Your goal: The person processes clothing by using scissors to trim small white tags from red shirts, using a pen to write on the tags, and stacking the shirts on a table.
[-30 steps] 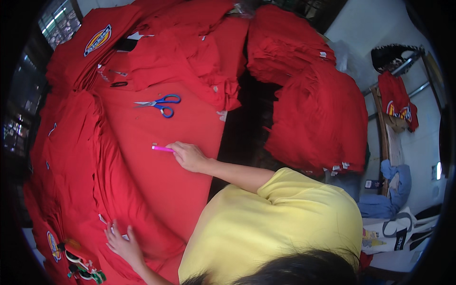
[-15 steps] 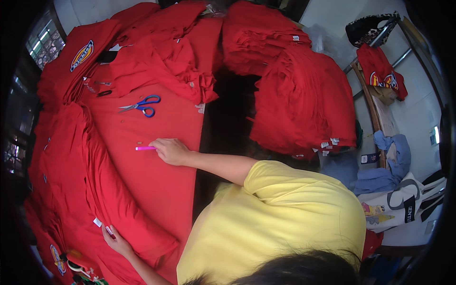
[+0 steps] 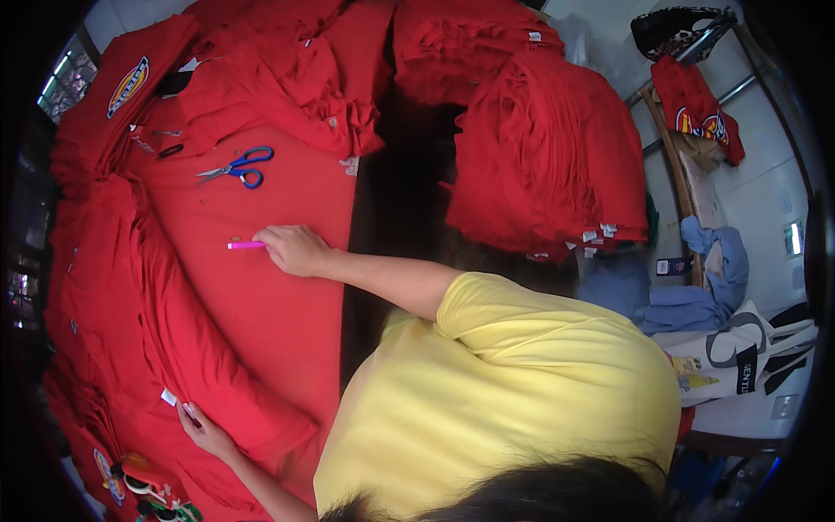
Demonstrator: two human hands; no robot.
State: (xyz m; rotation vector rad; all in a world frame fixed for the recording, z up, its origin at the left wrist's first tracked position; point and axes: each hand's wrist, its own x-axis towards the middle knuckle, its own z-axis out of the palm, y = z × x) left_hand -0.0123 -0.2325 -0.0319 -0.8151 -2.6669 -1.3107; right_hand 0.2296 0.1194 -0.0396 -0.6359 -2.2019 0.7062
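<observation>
My right hand [image 3: 297, 250] is closed around a slim pink marker [image 3: 246, 245] with a pale end, held over the red-covered table [image 3: 287, 322]. My left hand [image 3: 207, 432] rests at the edge of a long folded stack of red garments [image 3: 196, 335]. Its fingers are closed on a small dark and pale thing that I cannot make out. A white tag [image 3: 168, 397] sticks out just beside those fingertips. Blue-handled scissors [image 3: 248, 167] lie with blades spread on the table beyond my right hand.
Red garments [image 3: 261, 83] lie heaped at the far side, one with a printed emblem [image 3: 128, 87]. Across a dark gap stand tall red garment stacks [image 3: 548, 148]. At right, a rack bears blue cloth [image 3: 726, 270] and a white bag [image 3: 735, 339]. Taped rolls [image 3: 143, 474] sit lower left.
The whole view has shifted, so the table and stacks appear a little higher and further left. Both hands keep about the same places and holds.
</observation>
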